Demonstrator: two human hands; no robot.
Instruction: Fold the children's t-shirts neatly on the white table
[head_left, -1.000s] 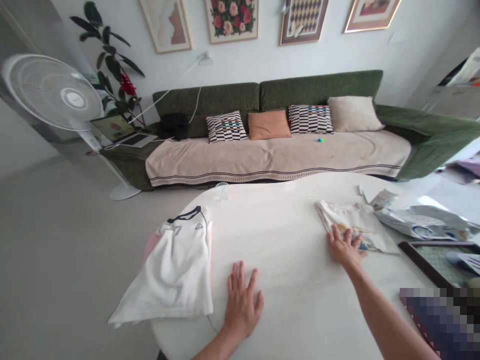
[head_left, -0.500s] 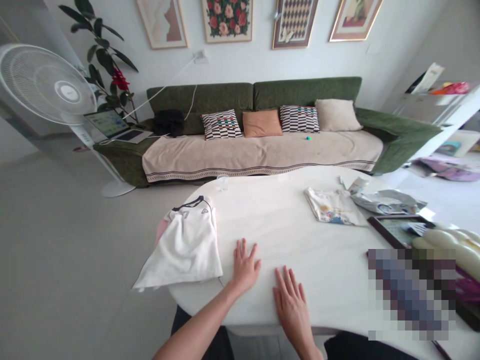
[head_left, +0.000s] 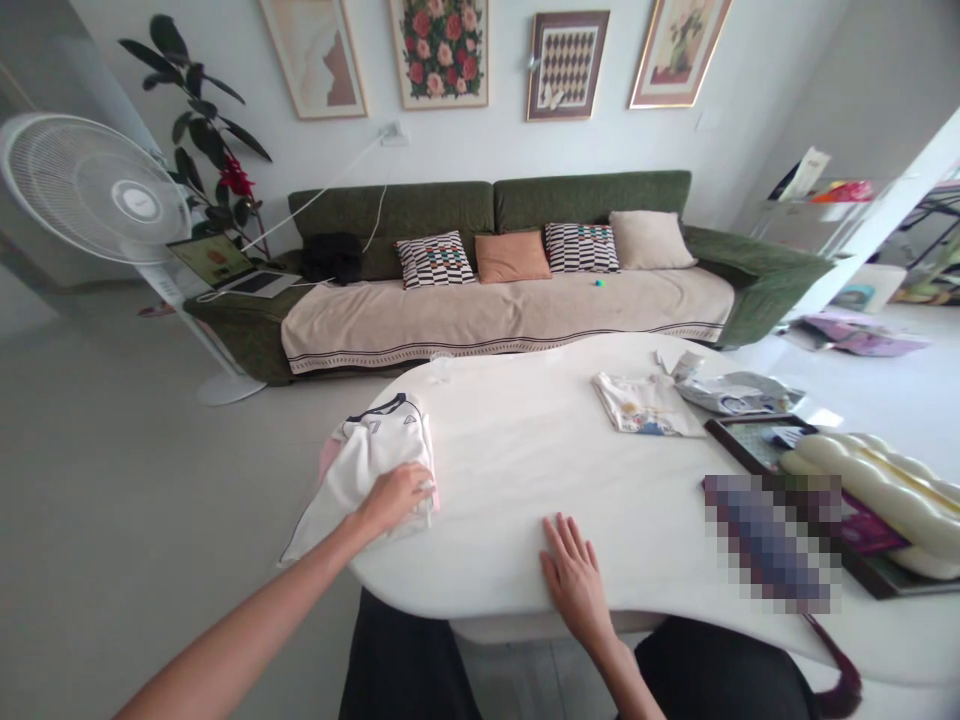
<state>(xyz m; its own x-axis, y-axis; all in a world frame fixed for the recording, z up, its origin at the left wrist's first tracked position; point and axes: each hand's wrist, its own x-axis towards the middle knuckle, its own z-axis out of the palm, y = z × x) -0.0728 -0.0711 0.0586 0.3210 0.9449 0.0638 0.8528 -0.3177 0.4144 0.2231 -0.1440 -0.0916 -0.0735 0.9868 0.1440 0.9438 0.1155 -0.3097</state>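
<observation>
A white shirt (head_left: pixel 352 470) with dark neck trim lies over the left end of the white table (head_left: pixel 495 440), part of it hanging past the edge. My left hand (head_left: pixel 399 497) is closed on the shirt's right side, bunching the cloth between thumb and fingers. Some pink cloth (head_left: pixel 328 455) peeks out from beneath the shirt. Flat on the tabletop near the front edge rests my right hand (head_left: pixel 576 577), fingers stretched out and holding nothing. Farther right lies a folded white printed shirt (head_left: pixel 649 405), apart from both hands.
On the table's right side are a silver packet (head_left: pixel 742 393), a dark-rimmed tray (head_left: pixel 739 445) bearing a cream puffy object (head_left: pixel 862 490), and a blurred-out item (head_left: pixel 772 550). A green sofa (head_left: pixel 405 215) stands behind the table; a white fan (head_left: pixel 97 190) is at left.
My left hand has moved left from the bare tabletop and taken hold of the white shirt, whose lower right part is now gathered. My right hand stays flat. The view has shifted slightly.
</observation>
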